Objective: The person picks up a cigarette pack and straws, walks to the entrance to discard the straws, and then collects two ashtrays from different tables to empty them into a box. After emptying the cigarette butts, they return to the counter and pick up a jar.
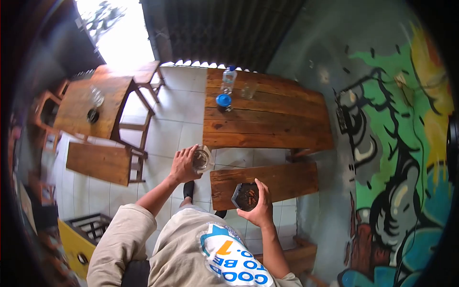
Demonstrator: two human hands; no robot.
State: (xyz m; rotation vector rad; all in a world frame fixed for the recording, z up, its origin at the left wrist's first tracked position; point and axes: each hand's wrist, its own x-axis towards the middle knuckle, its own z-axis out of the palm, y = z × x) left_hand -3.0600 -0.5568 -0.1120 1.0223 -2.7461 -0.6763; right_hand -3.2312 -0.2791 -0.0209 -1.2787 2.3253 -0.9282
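My left hand (pixel 183 164) is wrapped around the side of a clear glass ashtray (pixel 202 160), which has some ash or butts in its bowl. In my right hand (pixel 260 210) is a dark, many-sided ashtray (pixel 246 196) with several cigarette butts and ash inside. My thumb and fingers grip its right and lower edges. The dark ashtray is above the wooden bench (pixel 291 179), and the glass one is in front of the near left corner of the wooden table (pixel 272 122).
On the table stand a water bottle (pixel 229 79), a drinking glass (pixel 248 90) and a blue-lidded container (pixel 223 101). Another table (pixel 107 103) at left holds a clear bottle (pixel 96 97) and a dark ashtray (pixel 92 115). A yellow crate (pixel 71 246) sits lower left; a painted wall borders the right.
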